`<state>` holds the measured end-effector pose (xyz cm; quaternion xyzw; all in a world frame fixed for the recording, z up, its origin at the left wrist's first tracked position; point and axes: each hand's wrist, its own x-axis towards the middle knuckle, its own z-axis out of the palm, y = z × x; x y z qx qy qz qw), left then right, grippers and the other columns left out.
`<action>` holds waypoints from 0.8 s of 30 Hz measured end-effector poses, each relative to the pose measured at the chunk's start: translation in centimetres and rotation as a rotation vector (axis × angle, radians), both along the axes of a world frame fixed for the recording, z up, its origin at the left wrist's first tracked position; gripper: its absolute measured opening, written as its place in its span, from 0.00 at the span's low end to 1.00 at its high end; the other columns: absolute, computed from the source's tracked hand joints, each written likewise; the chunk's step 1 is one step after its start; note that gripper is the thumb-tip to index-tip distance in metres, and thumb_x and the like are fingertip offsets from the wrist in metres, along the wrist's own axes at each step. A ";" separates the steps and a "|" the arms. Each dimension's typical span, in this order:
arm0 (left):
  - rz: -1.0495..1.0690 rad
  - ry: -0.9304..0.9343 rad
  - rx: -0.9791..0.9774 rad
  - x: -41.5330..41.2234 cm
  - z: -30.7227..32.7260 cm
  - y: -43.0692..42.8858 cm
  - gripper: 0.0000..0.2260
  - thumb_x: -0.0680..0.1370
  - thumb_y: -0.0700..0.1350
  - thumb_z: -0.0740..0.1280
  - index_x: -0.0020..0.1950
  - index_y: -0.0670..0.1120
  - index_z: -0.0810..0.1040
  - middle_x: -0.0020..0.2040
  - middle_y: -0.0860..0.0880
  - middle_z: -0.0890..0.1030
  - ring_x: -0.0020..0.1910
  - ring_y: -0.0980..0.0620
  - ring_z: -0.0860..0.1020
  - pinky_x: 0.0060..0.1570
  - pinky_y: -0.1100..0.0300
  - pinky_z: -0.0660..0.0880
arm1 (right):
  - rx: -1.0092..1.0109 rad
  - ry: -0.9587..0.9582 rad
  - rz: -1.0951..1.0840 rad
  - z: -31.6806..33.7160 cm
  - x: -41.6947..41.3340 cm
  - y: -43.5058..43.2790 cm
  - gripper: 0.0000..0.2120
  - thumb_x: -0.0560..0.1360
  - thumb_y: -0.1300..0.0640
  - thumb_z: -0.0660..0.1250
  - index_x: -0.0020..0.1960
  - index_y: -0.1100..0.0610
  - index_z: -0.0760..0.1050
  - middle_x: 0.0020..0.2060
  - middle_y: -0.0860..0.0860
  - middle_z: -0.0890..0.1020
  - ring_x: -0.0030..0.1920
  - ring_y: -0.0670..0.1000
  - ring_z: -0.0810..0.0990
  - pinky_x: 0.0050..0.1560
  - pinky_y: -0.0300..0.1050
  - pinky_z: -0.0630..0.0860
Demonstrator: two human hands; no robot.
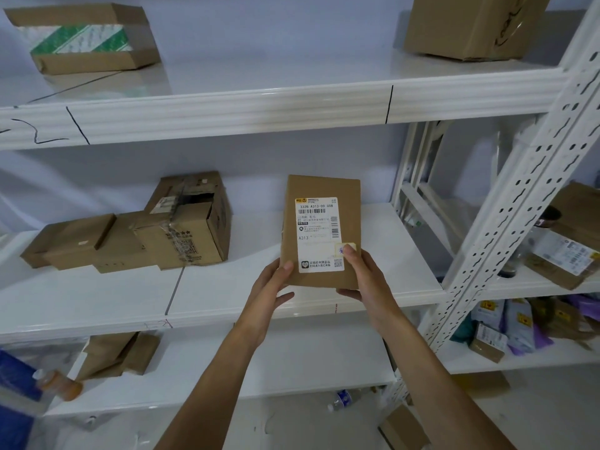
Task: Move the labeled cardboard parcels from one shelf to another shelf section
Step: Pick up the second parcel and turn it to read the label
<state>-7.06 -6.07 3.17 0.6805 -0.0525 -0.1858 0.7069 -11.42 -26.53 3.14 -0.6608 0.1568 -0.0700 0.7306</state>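
Parcel (321, 232) upright above the middle shelf (227, 287), label (319, 235) facing the camera, presumably so it can be read before placing. The left hand (272, 284) grips its lower left edge, thumb on the front; the right hand (363, 274) clamps the lower right corner, thumb pressing on the label (fingers behind are hidden). Whether its base touches the shelf is unclear. Opened boxes (136, 235) lie well apart to the left. Small label print is illegible; the neighbouring section (565, 241) is cut off.

I count one labeled parcel (321, 232) in my two hands, three boxes (136, 235) beside it, two up top (87, 37).
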 end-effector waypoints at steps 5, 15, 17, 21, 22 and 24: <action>0.025 -0.045 0.039 0.3 0.2 -0.1 0.42 0.71 0.68 0.70 0.81 0.54 0.64 0.69 0.51 0.78 0.69 0.50 0.77 0.69 0.48 0.76 | 0.046 -0.008 0.032 -0.2 0.0 -0.4 0.29 0.69 0.27 0.68 0.65 0.40 0.77 0.52 0.39 0.88 0.53 0.40 0.86 0.56 0.53 0.85; 0.192 -0.256 0.132 -1.4 0.9 -2.7 0.47 0.62 0.71 0.75 0.77 0.60 0.64 0.65 0.53 0.79 0.56 0.55 0.83 0.48 0.65 0.80 | 0.408 -0.054 -0.064 -2.4 -0.2 0.3 0.09 0.75 0.40 0.73 0.53 0.38 0.86 0.57 0.50 0.88 0.58 0.47 0.87 0.63 0.50 0.78; 0.235 -0.313 0.192 -2.1 1.0 -3.4 0.46 0.61 0.72 0.74 0.75 0.60 0.64 0.65 0.54 0.79 0.56 0.54 0.84 0.51 0.62 0.82 | 0.412 -0.058 -0.068 -2.8 -0.4 0.2 0.17 0.74 0.38 0.71 0.61 0.40 0.82 0.59 0.50 0.88 0.60 0.49 0.86 0.66 0.52 0.78; 0.281 -0.434 0.327 -2.9 1.4 -4.5 0.47 0.60 0.74 0.73 0.74 0.57 0.63 0.66 0.57 0.77 0.57 0.54 0.83 0.50 0.67 0.80 | 0.439 -0.091 -0.048 -3.6 -0.7 0.0 0.26 0.78 0.34 0.64 0.73 0.42 0.71 0.65 0.50 0.85 0.65 0.53 0.83 0.65 0.53 0.77; 0.290 -0.460 0.351 -3.0 1.5 -4.6 0.47 0.60 0.74 0.73 0.73 0.56 0.64 0.65 0.57 0.77 0.56 0.55 0.83 0.47 0.70 0.77 | 0.451 -0.093 -0.042 -3.8 -0.7 0.0 0.25 0.79 0.34 0.63 0.74 0.42 0.71 0.65 0.50 0.84 0.66 0.54 0.83 0.66 0.53 0.77; 0.303 -0.494 0.376 -3.1 1.4 -4.8 0.46 0.60 0.75 0.73 0.72 0.56 0.65 0.64 0.58 0.77 0.54 0.56 0.83 0.44 0.73 0.74 | 0.471 -0.089 -0.039 -4.0 -0.7 0.2 0.25 0.80 0.35 0.61 0.74 0.43 0.70 0.65 0.51 0.84 0.66 0.55 0.83 0.67 0.55 0.76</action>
